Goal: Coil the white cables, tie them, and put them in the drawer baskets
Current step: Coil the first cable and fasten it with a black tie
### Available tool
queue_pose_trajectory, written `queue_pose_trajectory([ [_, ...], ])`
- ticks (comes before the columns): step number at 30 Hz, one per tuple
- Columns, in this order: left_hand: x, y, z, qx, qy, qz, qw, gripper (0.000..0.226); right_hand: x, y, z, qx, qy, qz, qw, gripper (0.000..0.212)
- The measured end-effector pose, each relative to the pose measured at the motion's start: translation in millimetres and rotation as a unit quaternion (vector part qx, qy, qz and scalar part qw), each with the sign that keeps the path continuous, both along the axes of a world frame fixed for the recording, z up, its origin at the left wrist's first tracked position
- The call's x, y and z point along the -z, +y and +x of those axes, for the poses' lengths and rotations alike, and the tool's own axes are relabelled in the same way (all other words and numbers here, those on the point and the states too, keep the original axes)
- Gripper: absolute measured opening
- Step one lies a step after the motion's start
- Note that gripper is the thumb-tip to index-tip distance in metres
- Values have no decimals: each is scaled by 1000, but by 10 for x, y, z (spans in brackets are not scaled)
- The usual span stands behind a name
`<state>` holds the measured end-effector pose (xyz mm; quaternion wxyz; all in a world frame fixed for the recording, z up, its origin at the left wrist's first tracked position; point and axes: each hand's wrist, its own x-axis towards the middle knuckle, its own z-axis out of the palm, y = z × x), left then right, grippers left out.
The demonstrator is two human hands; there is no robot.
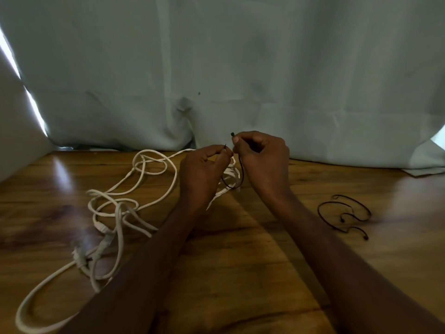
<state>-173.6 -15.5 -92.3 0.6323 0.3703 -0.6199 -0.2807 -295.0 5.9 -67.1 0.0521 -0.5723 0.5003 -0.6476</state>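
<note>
The black tie (237,175) loops under a small white coil (230,174) near the worktop's (240,261) back edge. The left hand (203,172) pinches its pointed tip, the right hand (261,160) its square head. Feed the tip squarely into the head, then cinch gently. Loose cables (115,210), smooth and rounded, sprawl toward the left edge; spare ties (344,215), thin and springy, curl toward the right on glossy wood.

left: loose white cables (120,213) | right: spare black ties (343,214) | between: bare table (240,261)
</note>
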Motion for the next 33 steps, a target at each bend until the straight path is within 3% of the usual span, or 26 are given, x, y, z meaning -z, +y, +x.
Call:
queue_pose_trajectory([
  [8, 5, -19, 49, 19, 12, -16, 1000, 18, 9, 2, 24, -92, -12, -30, 995, 9],
  [13, -25, 6, 48, 11, 2, -21, 1000, 18, 38, -35, -10, -78, -39, -9, 996, 10],
  [22, -30, -9, 67, 16, -5, -27, 999, 19, 66, -1, 3, -50, 36, -13, 998, 12],
  [26, -21, -8, 60, 21, -5, -24, 999, 17, 58, -22, -16, -40, 14, -28, 999, 12],
  [33, 8, -46, 83, 35, -12, -26, 999, 20, 64, -12, -18, -44, 54, -23, 997, 11],
])
